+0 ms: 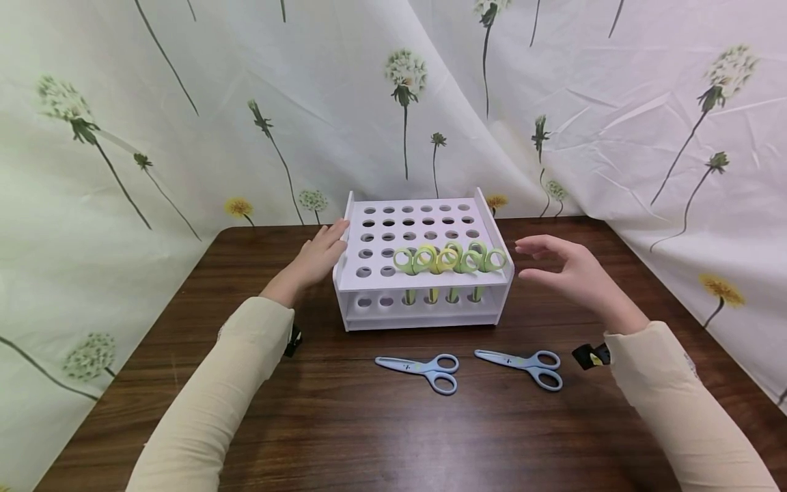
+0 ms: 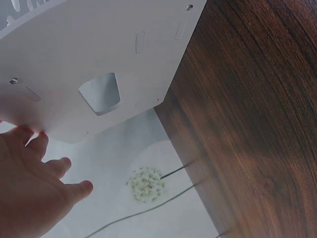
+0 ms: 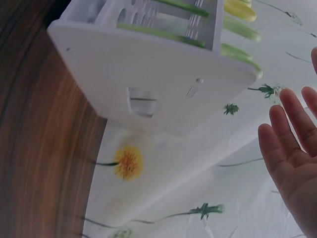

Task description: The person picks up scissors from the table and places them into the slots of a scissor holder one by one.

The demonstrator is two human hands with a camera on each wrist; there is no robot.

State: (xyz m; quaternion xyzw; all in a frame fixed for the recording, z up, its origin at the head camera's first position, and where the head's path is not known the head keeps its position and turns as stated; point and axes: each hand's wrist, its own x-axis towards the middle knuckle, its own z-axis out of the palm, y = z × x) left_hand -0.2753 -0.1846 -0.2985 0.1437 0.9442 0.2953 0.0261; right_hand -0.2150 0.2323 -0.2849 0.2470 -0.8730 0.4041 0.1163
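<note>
A white rack (image 1: pixel 418 320) with rows of round holes stands on the table. Several scissors hang in its front row, handles up: yellow scissors (image 1: pixel 437 260) among green scissors (image 1: pixel 476 294). My left hand (image 1: pixel 316 255) touches the rack's left side near the top edge, fingers extended; the left wrist view shows the fingertips at the side panel (image 2: pixel 59 64). To the right of the rack, my right hand (image 1: pixel 572 275) hovers apart from it, fingers loosely bent and holding nothing. In front of the rack lie two blue scissors, the left blue scissors (image 1: pixel 424 367) and the right blue scissors (image 1: pixel 522 362).
The dark wooden table (image 1: pixel 344 437) runs back to a white cloth (image 1: pixel 344 89) printed with dandelions, which hangs behind and along both sides. Each of the rack's side panels has a cut-out opening, seen in the wrist views.
</note>
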